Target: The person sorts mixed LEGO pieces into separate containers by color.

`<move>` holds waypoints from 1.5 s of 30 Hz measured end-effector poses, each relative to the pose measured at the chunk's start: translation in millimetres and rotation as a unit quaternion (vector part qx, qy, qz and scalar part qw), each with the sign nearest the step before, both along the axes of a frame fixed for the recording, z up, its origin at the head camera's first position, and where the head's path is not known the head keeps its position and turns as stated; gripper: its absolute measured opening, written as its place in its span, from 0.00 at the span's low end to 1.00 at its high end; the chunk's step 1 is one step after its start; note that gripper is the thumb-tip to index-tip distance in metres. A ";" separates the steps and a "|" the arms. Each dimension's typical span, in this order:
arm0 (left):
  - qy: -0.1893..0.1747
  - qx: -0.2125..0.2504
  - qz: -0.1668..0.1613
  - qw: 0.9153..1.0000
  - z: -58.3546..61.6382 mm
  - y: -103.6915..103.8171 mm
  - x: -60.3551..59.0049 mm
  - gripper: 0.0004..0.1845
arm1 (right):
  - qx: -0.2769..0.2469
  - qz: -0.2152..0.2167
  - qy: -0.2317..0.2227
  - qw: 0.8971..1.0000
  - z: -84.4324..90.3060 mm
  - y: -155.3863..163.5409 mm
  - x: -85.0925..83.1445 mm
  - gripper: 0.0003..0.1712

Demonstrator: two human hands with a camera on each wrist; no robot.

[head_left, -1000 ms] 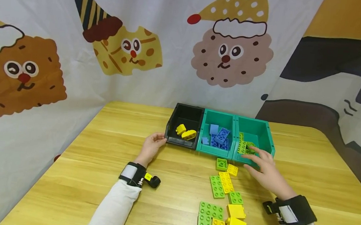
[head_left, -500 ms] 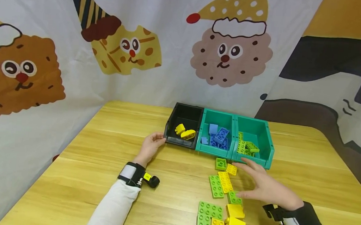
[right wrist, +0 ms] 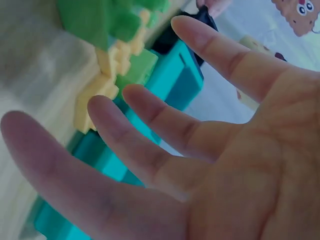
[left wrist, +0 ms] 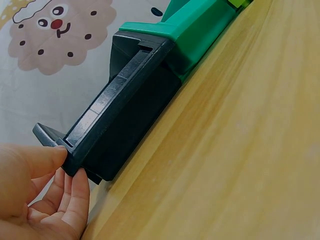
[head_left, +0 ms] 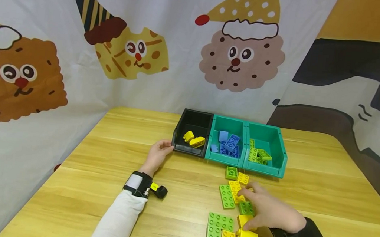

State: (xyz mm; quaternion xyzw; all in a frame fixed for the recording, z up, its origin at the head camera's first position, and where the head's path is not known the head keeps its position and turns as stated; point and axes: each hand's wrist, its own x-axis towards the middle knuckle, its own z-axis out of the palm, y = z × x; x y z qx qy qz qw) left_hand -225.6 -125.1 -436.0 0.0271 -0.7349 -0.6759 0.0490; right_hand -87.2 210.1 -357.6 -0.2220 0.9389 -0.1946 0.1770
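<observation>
Yellow tag (head_left: pixel 154 186) on left wrist strap (head_left: pixel 144 182): mark too small to read. Left hand (head_left: pixel 157 157) pinches front outer corner of black bin (head_left: pixel 196 122); only left wrist view shows thumb at the rim edge, fingertips beneath. Right hand (head_left: pixel 271 210) over loose green and yellow bricks (head_left: pixel 226 196) on table (head_left: pixel 172 217), before the bins; right wrist view shows its fingers spread with gaps; contact with a brick cannot be told. Head view gives contents: yellow pieces (head_left: pixel 197 142) in black bin, blue bricks (head_left: pixel 232 142) in middle teal bin (head_left: pixel 223 159), green bricks (head_left: pixel 253 154) in right teal bin (head_left: pixel 266 170).
</observation>
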 end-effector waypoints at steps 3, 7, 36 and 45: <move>-0.001 -0.003 -0.001 1.000 0.3 0.4 -0.4 0.13 | -0.001 0.002 -0.017 1.000 -2.1 -1.4 -1.1 0.39; 0.001 0.000 -0.002 1.000 -0.1 0.3 -1.1 0.12 | 0.000 0.012 -0.027 1.000 -4.0 -0.8 -2.3 0.32; -0.002 0.010 -0.001 1.000 0.8 1.0 -0.9 0.13 | 0.000 0.043 0.020 0.999 -17.6 3.2 -13.7 0.14; -0.001 0.014 -0.003 1.000 1.4 0.8 -1.1 0.13 | -0.010 0.057 0.033 0.998 -18.3 4.7 -15.5 0.13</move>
